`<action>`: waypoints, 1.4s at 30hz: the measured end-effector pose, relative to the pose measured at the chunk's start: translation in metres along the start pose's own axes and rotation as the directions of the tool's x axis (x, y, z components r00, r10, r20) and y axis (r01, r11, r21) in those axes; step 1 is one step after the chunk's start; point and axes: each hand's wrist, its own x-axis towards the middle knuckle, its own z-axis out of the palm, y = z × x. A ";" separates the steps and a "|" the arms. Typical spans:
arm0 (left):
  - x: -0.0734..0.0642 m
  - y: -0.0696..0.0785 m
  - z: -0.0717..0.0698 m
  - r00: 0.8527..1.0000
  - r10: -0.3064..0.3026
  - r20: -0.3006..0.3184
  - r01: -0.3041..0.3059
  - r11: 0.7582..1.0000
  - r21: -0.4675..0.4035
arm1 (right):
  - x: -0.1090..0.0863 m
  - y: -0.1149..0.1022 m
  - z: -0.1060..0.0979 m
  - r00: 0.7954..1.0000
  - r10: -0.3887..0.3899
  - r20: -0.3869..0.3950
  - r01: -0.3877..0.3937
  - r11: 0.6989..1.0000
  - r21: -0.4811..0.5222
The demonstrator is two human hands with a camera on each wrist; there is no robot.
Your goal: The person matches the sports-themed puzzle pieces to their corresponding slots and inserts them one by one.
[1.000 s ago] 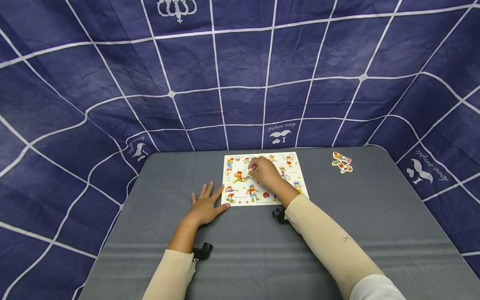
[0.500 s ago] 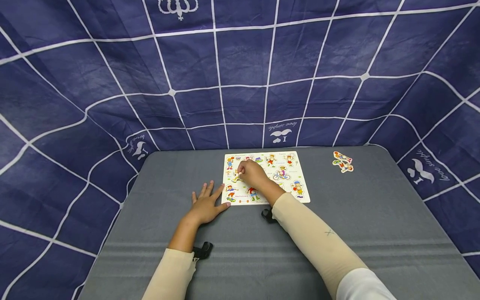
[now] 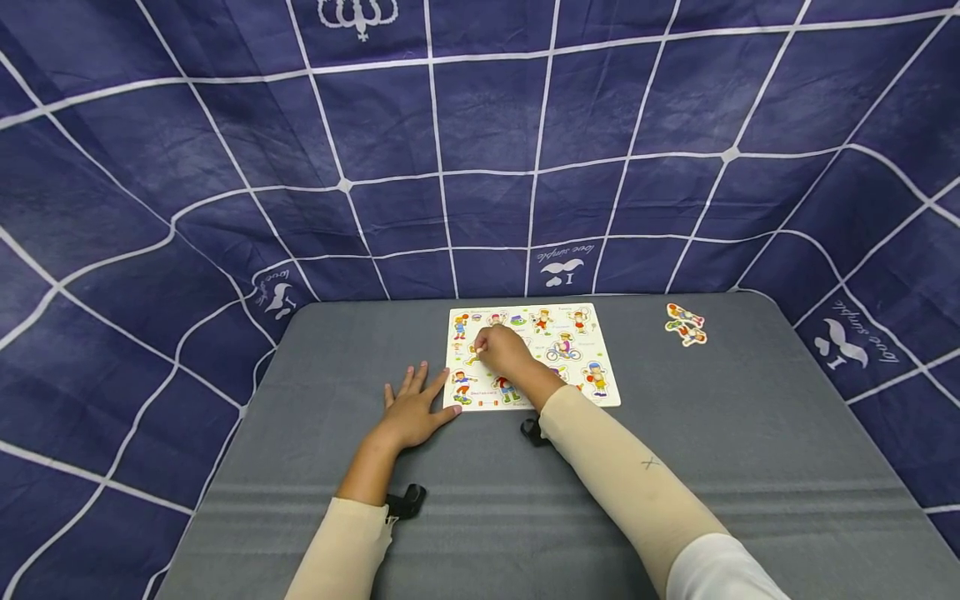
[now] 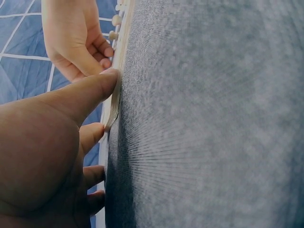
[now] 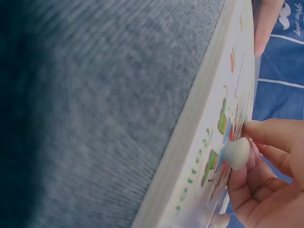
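Observation:
A white knobbed puzzle board (image 3: pixel 608 397) printed with cartoon children at sports lies on the grey table. My right hand (image 3: pixel 506 352) is over its left half, thumb and fingers bent together, pinching a puzzle piece (image 3: pixel 472 358) that they mostly cover. In the right wrist view, a pale round knob (image 5: pixel 237 153) on another piece stands in front of these fingers. My left hand (image 3: pixel 408 417) lies flat with spread fingers at the board's left edge. The left wrist view has its thumb (image 4: pixel 110 80) against the board's side, the index fingertip beside the corner.
Two loose puzzle pieces (image 3: pixel 685 324) lie together on the table (image 3: pixel 720 433) to the right of the board. A blue cloth (image 3: pixel 487 208) with white grid lines encloses the back and sides. Black wrist mounts (image 3: pixel 406 502) sit by both forearms.
My right hand has moved left across the board with the puzzle piece, from the middle to the left part, then shifted only slightly. The left hand has stayed in place.

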 end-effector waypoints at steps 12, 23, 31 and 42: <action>0.000 -0.001 0.000 1.000 -0.005 0.004 0.005 1.000 0.003 | -0.007 0.002 -0.007 1.000 -0.009 -0.027 0.011 0.997 0.082; 0.000 0.002 0.000 1.000 -0.009 0.012 0.009 1.000 0.002 | -0.026 0.023 -0.024 0.992 0.074 -0.099 -0.034 0.934 0.356; -0.001 0.002 -0.001 1.000 -0.008 0.009 0.008 1.000 0.002 | -0.043 0.049 -0.043 0.974 0.163 -0.156 -0.067 0.871 0.487; -0.004 0.004 -0.002 1.000 -0.012 0.014 0.012 1.000 -0.006 | -0.068 0.098 -0.073 0.946 0.231 -0.226 -0.078 0.842 0.534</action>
